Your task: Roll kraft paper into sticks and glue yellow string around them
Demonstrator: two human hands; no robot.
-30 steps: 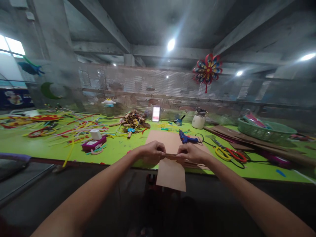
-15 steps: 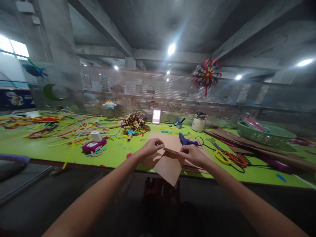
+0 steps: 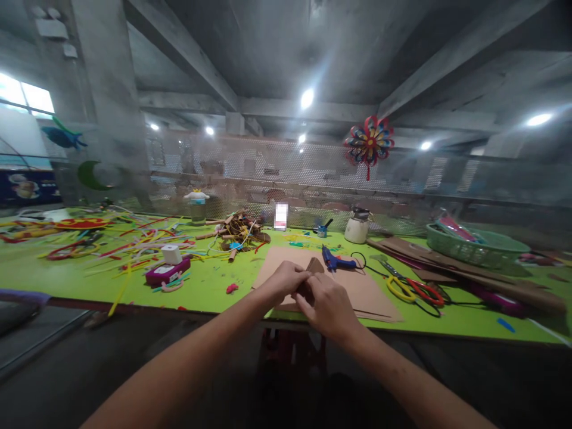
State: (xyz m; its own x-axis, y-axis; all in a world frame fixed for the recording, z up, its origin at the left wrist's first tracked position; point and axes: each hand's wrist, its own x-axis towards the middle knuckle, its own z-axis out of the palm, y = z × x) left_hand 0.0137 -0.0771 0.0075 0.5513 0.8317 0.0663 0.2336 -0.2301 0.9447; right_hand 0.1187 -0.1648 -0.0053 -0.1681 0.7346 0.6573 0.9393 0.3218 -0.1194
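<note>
Both my hands meet over the front edge of the green table [image 3: 210, 280]. My left hand [image 3: 286, 279] and my right hand [image 3: 328, 307] are closed on a folded brown paper piece [image 3: 314, 266], of which only a pointed tip shows above my fingers. Under my hands lie flat brown cardboard sheets [image 3: 366, 289]. A blue glue gun [image 3: 335, 260] rests on the cardboard just beyond my hands.
Scissors with yellow and red handles [image 3: 413, 289] lie to the right, near long cardboard strips [image 3: 451, 262] and a green basket [image 3: 478, 244]. A purple box with a white tape roll [image 3: 170, 268], several coloured pipe cleaners [image 3: 116, 241], a scrap pile [image 3: 239, 229] and a white pot [image 3: 356, 226] fill the table.
The brown sheet that hung down off the table edge has been folded up small between my hands. My hands have come together, the right now in front of the left.
</note>
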